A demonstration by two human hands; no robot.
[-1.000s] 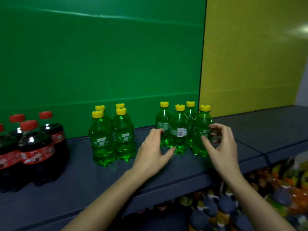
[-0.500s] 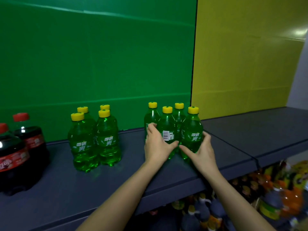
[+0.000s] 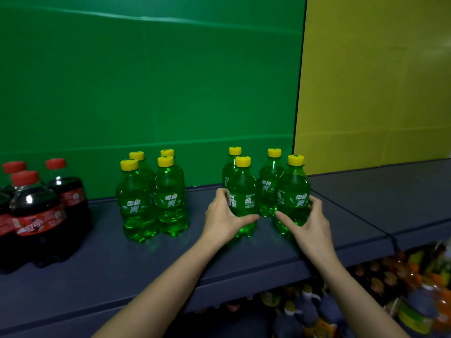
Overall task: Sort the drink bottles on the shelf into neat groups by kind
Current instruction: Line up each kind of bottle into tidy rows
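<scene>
Head view, left hand (image 3: 225, 219) and right hand (image 3: 308, 222) now gripping front green bottles (image 3: 267, 193)

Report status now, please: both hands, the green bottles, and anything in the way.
Left hand wrapped on front-left green bottle; right hand on front-right green bottle. Second green group stands apart, leftward. Shelf between groups bare.

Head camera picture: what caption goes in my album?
Two hands, left hand and right hand, clasp green bottles on a shelf.
</scene>
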